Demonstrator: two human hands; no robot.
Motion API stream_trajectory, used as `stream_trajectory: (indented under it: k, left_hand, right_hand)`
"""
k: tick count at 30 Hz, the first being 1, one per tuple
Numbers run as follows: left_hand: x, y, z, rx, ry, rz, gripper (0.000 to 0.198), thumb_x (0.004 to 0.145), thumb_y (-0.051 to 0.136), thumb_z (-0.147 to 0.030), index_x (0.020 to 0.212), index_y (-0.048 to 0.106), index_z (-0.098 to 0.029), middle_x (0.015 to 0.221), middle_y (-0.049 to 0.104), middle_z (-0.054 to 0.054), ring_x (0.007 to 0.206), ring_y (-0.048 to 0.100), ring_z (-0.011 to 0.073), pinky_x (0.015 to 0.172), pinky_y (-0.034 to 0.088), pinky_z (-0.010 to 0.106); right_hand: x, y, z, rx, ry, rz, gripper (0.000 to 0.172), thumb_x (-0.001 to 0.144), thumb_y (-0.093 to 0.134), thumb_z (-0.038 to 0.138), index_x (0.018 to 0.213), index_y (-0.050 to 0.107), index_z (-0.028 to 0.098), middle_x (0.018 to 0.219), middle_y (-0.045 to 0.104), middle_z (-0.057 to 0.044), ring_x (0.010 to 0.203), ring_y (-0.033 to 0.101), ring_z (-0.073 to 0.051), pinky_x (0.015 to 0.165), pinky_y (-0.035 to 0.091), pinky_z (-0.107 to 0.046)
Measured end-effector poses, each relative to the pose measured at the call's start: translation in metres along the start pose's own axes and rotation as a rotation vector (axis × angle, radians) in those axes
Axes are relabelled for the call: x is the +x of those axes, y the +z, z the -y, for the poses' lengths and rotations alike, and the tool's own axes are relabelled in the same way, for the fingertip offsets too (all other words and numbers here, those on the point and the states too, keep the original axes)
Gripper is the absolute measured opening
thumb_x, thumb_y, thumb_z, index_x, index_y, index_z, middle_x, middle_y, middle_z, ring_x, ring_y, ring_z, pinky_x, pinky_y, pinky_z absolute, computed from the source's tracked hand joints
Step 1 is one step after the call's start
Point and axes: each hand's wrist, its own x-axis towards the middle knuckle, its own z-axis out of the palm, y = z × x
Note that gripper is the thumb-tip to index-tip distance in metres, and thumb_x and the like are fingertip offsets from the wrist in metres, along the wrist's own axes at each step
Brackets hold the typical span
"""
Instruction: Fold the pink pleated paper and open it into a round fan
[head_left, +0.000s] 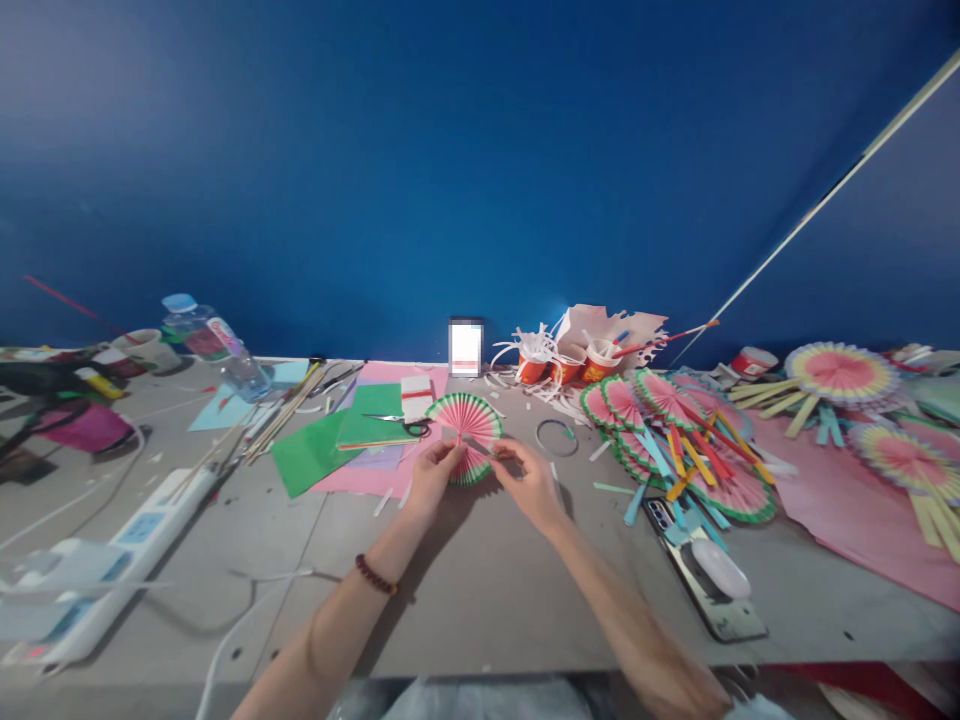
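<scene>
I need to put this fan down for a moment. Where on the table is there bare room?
The widest bare patch of the table lies near the edge, between the power strip and the phone, under the forearms. Behind the paper fan, green paper and scissors crowd the left; the pile of finished fans crowds the right.

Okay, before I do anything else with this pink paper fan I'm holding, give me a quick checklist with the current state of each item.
1. Both hands on the pink paper fan: ok; left hand and right hand pinch its lower edges.
2. Fan fully opened into a round: ok.
3. Lower seam closed: cannot tell, fingers cover it.
4. Scissors within reach: ok, lying on the green paper just left of the fan.
5. Phone away from the hands: ok, it lies to the right.
</scene>
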Motion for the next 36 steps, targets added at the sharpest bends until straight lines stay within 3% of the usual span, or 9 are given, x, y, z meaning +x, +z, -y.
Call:
stream_trajectory:
  k: [11,19,22,28,33,36]
  left_hand:
    - [0.001,0.002,-0.001,-0.022,0.032,-0.018,0.031,0.062,0.078,-0.042,0.077,0.071,-0.016,0.076,0.07,0.004,0.067,0.06,0.0144,0.062,0.046,0.024]
    - [-0.001,0.005,-0.004,-0.08,-0.003,0.01,0.038,0.054,0.084,-0.037,0.083,0.07,-0.016,0.079,0.072,0.004,0.073,0.063,0.0163,0.068,0.049,0.025]
    - [-0.003,0.006,-0.006,-0.015,-0.025,0.089,0.039,0.058,0.082,-0.038,0.087,0.072,-0.014,0.086,0.073,0.008,0.076,0.064,0.0181,0.071,0.048,0.027]
    - [-0.003,0.004,-0.011,0.109,-0.012,0.15,0.033,0.061,0.079,-0.042,0.071,0.071,-0.012,0.071,0.07,0.006,0.065,0.059,0.0167,0.062,0.043,0.026]
    - [-0.002,0.001,-0.014,0.17,-0.013,0.23,0.033,0.063,0.077,-0.044,0.077,0.074,-0.014,0.075,0.071,0.006,0.067,0.061,0.0173,0.061,0.043,0.025]
    - [-0.002,0.0,-0.014,0.288,0.049,0.137,0.033,0.065,0.074,-0.046,0.068,0.071,-0.014,0.064,0.068,0.004,0.059,0.058,0.0154,0.054,0.04,0.023]
  right_hand:
    - [0.003,0.003,-0.005,0.279,0.215,-0.029,0.02,0.073,0.067,0.026,0.092,0.067,0.02,0.09,0.072,-0.005,0.081,0.069,-0.019,0.08,0.056,-0.034]
    - [0.001,0.001,-0.012,0.175,0.156,-0.089,0.019,0.076,0.062,0.023,0.094,0.067,0.02,0.089,0.071,-0.005,0.082,0.067,-0.018,0.08,0.055,-0.032]
    - [0.001,-0.001,-0.013,0.143,0.144,-0.096,0.021,0.077,0.059,0.021,0.097,0.067,0.02,0.09,0.071,-0.005,0.083,0.067,-0.018,0.081,0.055,-0.033]
    - [0.002,-0.004,-0.009,0.047,0.095,-0.124,0.019,0.079,0.056,0.02,0.094,0.068,0.021,0.088,0.071,-0.005,0.081,0.067,-0.018,0.079,0.055,-0.032]
    - [0.002,-0.006,-0.005,-0.045,0.014,-0.136,0.02,0.08,0.054,0.019,0.095,0.068,0.021,0.089,0.07,-0.005,0.081,0.066,-0.018,0.078,0.054,-0.032]
    - [0.001,-0.005,-0.003,-0.022,-0.01,-0.095,0.023,0.081,0.054,0.017,0.099,0.067,0.021,0.089,0.069,-0.005,0.082,0.066,-0.018,0.08,0.053,-0.032]
